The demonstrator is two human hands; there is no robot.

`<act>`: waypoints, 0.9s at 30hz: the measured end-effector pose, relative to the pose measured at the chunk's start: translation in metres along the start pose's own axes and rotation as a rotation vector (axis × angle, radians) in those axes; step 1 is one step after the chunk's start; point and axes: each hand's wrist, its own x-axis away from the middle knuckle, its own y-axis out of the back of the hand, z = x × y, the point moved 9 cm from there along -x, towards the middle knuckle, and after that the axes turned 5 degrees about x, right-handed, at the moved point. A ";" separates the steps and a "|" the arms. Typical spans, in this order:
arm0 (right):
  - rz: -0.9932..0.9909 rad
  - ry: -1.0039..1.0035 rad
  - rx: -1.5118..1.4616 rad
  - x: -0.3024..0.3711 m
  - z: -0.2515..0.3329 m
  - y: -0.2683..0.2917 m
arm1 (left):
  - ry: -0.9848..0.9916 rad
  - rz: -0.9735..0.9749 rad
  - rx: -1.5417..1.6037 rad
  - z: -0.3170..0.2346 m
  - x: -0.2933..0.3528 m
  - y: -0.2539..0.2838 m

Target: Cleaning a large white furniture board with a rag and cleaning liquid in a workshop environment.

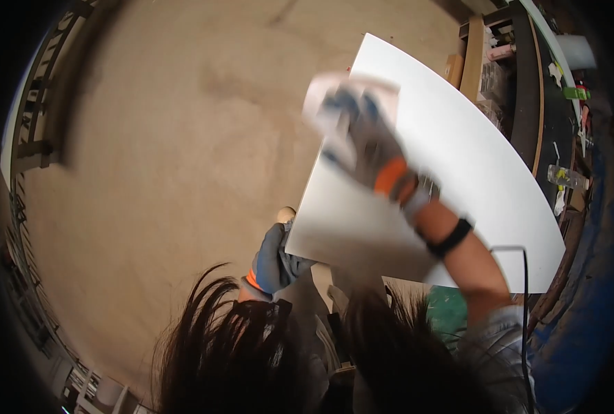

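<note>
A large white panel (479, 165) lies flat in front of me, filling the right half of the head view. My left hand (276, 261), in a grey glove with an orange cuff, grips the panel's near left corner. My right hand (365, 141), in a matching glove, presses a white cloth (324, 93) onto the panel's upper left part; the cloth is blurred. A black band sits on my right wrist. My hair hangs across the bottom of the picture and hides what is below the panel's near edge.
A bare tan floor (169, 152) spreads to the left. Wooden and dark shelves (527, 90) with small items stand behind the panel on the right. Metal racks (34, 131) line the far left. A black cable (525, 276) hangs at the panel's lower right.
</note>
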 end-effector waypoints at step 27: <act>0.238 -0.784 -0.113 0.289 0.023 -0.020 | -0.045 -0.019 -0.387 -0.019 0.003 -0.018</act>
